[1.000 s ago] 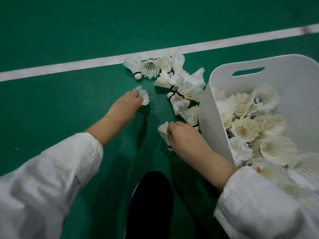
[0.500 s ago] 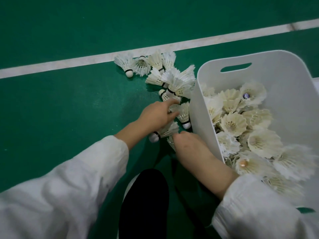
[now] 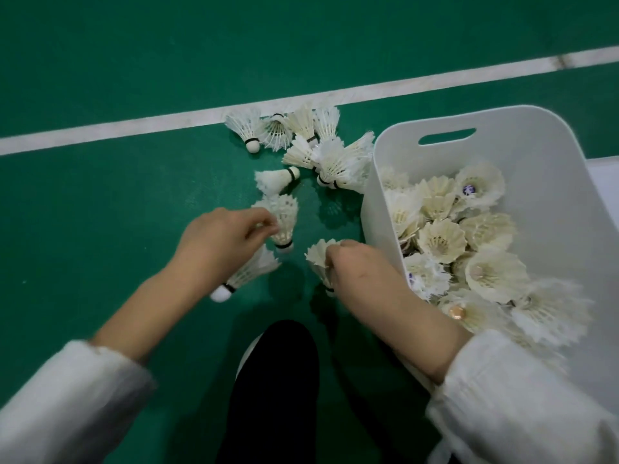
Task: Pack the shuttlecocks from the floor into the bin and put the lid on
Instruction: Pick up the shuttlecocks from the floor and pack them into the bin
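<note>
A white plastic bin [image 3: 549, 182] with a slot handle stands on the green floor at the right, holding several shuttlecocks [image 3: 442, 241]. Several more shuttlecocks [image 3: 321, 152] lie in a heap on the floor by the white line, left of the bin. My left hand [image 3: 217, 242] grips one shuttlecock [image 3: 244, 274] under its palm, cork end toward me, and its fingertips pinch a second [image 3: 284, 219]. My right hand [image 3: 358, 266] grips another shuttlecock [image 3: 318, 259] close to the bin's left wall. No lid is in view.
A white court line [image 3: 134, 127] runs across the floor behind the heap. A single shuttlecock [image 3: 274, 179] lies apart, just beyond my left hand. My dark trouser leg and shoe [image 3: 271, 390] sit between my arms at the bottom.
My left hand has drawn back from the heap toward me, pulling a second shuttlecock along with the one it holds. My right hand has stayed beside the bin with its shuttlecock.
</note>
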The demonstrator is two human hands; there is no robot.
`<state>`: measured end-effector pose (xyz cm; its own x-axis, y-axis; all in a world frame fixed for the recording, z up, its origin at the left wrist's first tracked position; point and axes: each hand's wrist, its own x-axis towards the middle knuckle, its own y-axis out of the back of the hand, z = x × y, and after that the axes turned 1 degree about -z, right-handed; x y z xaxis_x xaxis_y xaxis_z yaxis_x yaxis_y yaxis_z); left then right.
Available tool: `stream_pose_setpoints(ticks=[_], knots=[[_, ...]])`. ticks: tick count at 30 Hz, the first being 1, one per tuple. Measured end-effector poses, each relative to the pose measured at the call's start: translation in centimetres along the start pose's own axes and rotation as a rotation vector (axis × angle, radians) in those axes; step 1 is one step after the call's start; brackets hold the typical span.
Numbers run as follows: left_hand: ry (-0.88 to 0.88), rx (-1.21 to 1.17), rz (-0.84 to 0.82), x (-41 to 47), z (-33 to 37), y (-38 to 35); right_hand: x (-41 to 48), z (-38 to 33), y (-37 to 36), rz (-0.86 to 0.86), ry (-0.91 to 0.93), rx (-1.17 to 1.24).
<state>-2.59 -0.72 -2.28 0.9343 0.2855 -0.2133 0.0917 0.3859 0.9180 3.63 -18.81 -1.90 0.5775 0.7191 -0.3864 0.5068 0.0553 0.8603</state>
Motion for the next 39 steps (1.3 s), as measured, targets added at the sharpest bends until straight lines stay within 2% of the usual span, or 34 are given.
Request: stream_pose_setpoints(ticks=[4,6,8,11,14,17,22,26,30,33,35,39], knots=[[-0.120,-0.087,0.161,-2.5,2.8,4.7,-3.7,0.4,5.2,0.114,0.304,-0.082],[-0.204,-0.170,0.204,-2.7,4.9,6.5,-6.3,1.5,8.7,0.176,0.363,-0.082],[-0.273,-0.228,0.222,-2.2,7.1,7.4,-8.2,3.4,11.2,0.244,0.312,-0.072],[-0.357,-0.212,0.203,-1.1,10.1,7.3,-9.3,7.4,12.7,0.296,0.067,-0.007],[-0.417,-0.215,0.187,-0.3,12.5,6.6,-8.8,11.0,10.8,0.334,-0.181,0.100],[-0.408,-0.282,0.181,-0.2,13.9,5.8,-6.9,12.2,7.7,0.289,-0.252,0.131],[-0.359,-0.347,0.180,-1.0,14.2,4.1,-4.5,13.3,3.5,0.175,-0.164,-0.130],[-0.369,-0.328,0.152,-1.0,14.3,3.3,-4.5,13.0,2.7,0.184,-0.139,-0.117],[-0.386,-0.300,0.155,-0.9,14.6,3.0,-6.3,12.8,3.9,0.153,-0.171,0.001],[-0.400,-0.328,0.143,-1.3,14.8,2.7,-8.6,12.0,6.1,0.446,-0.108,0.320],[-0.404,-0.357,0.129,-1.5,15.0,2.5,-10.2,10.8,7.4,0.526,-0.009,0.521],[-0.470,-0.365,0.129,-1.5,15.5,2.4,-10.5,9.1,7.3,0.385,0.102,0.402]])
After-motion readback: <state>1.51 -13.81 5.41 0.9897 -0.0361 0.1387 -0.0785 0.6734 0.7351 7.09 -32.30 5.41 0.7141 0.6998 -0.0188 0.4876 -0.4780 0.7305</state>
